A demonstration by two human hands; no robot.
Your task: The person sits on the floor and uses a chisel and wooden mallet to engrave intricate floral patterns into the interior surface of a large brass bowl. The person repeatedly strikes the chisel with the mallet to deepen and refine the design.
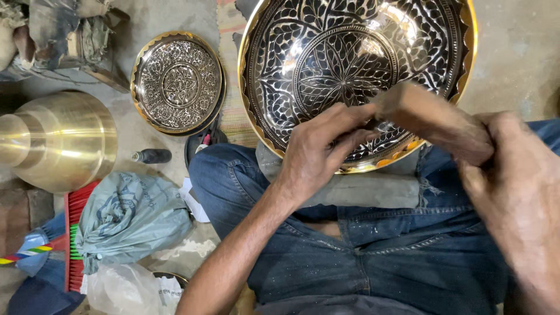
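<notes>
Fingers (pixel 341 125) of left hand (pixel 318 154) pinched together on the near rim of the engraved brass bowl (pixel 356 64), steadying it where it leans on the lap. Right hand (pixel 513 181) wrapped shut around a blurred wooden tool (pixel 434 119), its tip hidden. Smaller engraved plate (pixel 178 81) lies further off on the floor (pixel 513 52), beside a plain brass vessel (pixel 58 140).

The large bowl (pixel 356 64) is glossy metal: polished brass rim, engraved black-and-silver floral inside. The smaller plate (pixel 178 83) has the same shiny engraved finish. The brass vessel (pixel 61 140) looks smooth and satin-bright. The mallet (pixel 434 119) is matt, worn wood. The jeans (pixel 373 256) are rough, dusty denim cloth.
</notes>
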